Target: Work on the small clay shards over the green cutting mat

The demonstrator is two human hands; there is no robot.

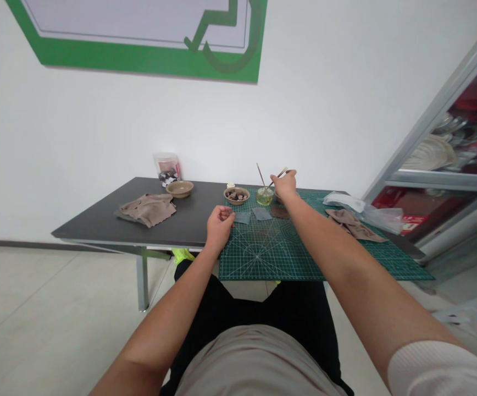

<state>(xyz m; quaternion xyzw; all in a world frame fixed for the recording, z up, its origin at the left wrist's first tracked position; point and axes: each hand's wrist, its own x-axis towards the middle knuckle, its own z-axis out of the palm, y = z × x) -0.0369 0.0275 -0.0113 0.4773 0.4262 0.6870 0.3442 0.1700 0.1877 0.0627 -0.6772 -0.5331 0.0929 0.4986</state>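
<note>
My left hand (221, 224) is closed in a pinch at the left edge of the green cutting mat (259, 261). Whatever sits between its fingertips is too small to make out. Just beside those fingers lies a greyish sheet (242, 218), with another grey sheet (262, 213) and a brown one (279, 212) to its right. My right hand (287, 182) grips a thin brush-like stick (278, 176), slanting down toward a small glass jar (265, 197) of yellowish liquid. A second thin stick (260, 172) leans in that jar. My right hand partly hides a bowl behind it.
A bowl of brown pieces (237, 196) stands left of the jar. Farther left are a tan bowl (179, 189), a clear plastic tub (167, 169) and a brown cloth (148, 209). Another cloth (354, 224) and plastic bags (381, 216) lie right. The wall backs the table.
</note>
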